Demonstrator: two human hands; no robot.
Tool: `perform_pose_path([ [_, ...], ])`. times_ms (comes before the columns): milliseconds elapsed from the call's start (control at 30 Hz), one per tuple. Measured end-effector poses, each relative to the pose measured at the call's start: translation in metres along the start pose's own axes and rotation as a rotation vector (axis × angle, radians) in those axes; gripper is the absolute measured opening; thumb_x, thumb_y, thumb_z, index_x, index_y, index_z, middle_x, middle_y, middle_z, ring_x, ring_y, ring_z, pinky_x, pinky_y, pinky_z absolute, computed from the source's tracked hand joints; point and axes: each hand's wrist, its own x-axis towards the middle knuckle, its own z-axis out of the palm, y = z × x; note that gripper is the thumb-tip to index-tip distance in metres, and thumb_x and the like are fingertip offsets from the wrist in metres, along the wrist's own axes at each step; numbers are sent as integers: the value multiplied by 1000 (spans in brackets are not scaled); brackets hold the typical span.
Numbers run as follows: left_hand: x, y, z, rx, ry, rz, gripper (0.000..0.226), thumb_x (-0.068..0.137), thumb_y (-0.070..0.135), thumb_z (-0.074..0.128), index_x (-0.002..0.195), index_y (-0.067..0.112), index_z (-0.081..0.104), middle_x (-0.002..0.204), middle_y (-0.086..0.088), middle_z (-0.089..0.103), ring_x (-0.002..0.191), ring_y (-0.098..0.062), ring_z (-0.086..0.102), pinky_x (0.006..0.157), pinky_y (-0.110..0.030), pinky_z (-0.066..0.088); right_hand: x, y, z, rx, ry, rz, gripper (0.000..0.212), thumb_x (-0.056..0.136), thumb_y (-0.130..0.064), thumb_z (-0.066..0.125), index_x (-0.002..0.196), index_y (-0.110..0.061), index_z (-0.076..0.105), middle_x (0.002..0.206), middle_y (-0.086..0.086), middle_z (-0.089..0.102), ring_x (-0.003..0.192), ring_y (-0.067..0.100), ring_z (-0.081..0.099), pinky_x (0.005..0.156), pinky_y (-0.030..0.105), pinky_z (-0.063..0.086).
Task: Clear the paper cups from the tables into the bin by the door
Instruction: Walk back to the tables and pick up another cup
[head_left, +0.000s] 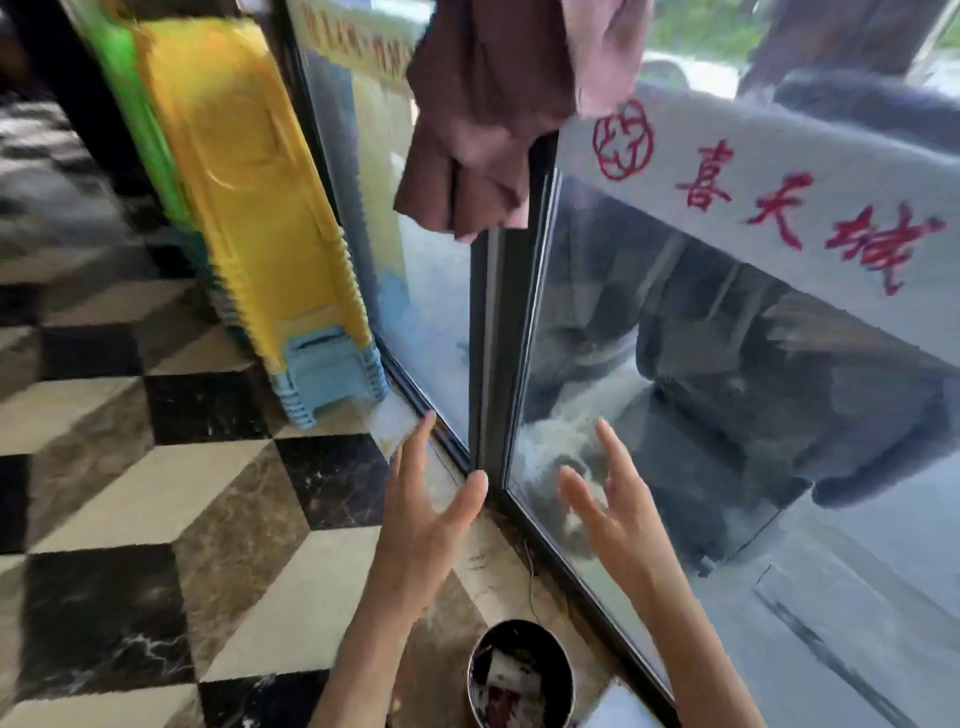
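Note:
A small round bin (521, 627) with a metal rim stands on the floor at the bottom of the view, beside the glass door (727, 395). White and red crumpled paper lies inside it. My left hand (426, 512) is raised above and beyond the bin, fingers spread, holding nothing. My right hand (618, 512) is held next to it, in front of the door glass, fingers also apart and empty. No paper cup shows outside the bin. The whole view is blurred by motion.
A tall stack of yellow, green and blue plastic stools (270, 223) leans by the glass at left. Brown and pink cloths (488, 114) hang over the dark door frame (491, 364). Red characters mark a white band (779, 208) on the door. The floor (171, 483) is patterned marble tile.

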Motion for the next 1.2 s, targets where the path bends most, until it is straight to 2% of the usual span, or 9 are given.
perform_pose_path([
  [167,-2,98,-70,-8,105,185,72,77,76,54,142,58,28,157,16,29,140,10,25,109,-18,23,-20,-119,-27,32,-20,-161,83,82,-63,55,152,-37,20,144,-15,40,130,6,41,115,39,32],
  [267,-5,133,-104,-22,134,241,76,76,79,55,144,57,29,156,18,30,140,6,28,104,-15,25,-27,-166,-36,65,-6,-227,82,82,-65,56,151,-42,19,107,-22,41,108,9,37,98,32,34],
  [433,-13,161,-134,-100,188,245,84,73,78,54,147,47,31,155,21,31,144,-5,30,112,-28,26,-39,-212,-30,81,-10,-286,89,75,-67,53,152,-37,20,153,-23,23,144,6,27,120,37,24],
  [533,-18,165,-149,-121,199,212,86,71,74,55,148,44,31,154,19,30,143,-8,30,108,-26,25,-42,-226,-17,91,-36,-292,92,74,-68,54,153,-36,20,155,-23,22,145,10,28,120,38,25],
  [667,-31,165,-176,-121,268,188,86,70,73,55,148,44,31,155,16,29,141,-8,30,107,-27,26,-42,-240,0,91,-98,-353,85,79,-63,56,152,-37,22,135,-30,44,130,6,40,115,29,28],
  [800,-60,161,-203,-113,402,151,84,71,71,56,147,44,32,156,12,29,140,-8,31,104,-24,27,-40,-254,23,92,-215,-424,83,83,-58,57,153,-33,20,158,-12,29,138,6,35,119,38,27],
  [967,-123,156,-229,-74,648,79,82,71,74,56,146,51,31,151,17,30,141,-4,28,100,-24,29,-57,-272,63,148,-465,-529,77,81,-59,55,149,-38,25,149,-24,32,133,-14,31,102,8,31],
  [1100,-198,152,-235,-22,866,5,76,74,76,55,143,57,29,155,21,28,140,-1,31,103,-24,30,-93,-284,94,176,-716,-567,86,78,-63,56,152,-35,22,159,-11,24,144,7,26,117,37,29],
  [1200,-265,154,-235,11,1029,-48,79,70,81,56,141,58,32,154,23,29,142,-2,29,108,-29,28,-139,-293,116,222,-901,-606,85,78,-65,57,151,-41,21,157,-18,23,145,10,28,116,36,29],
])
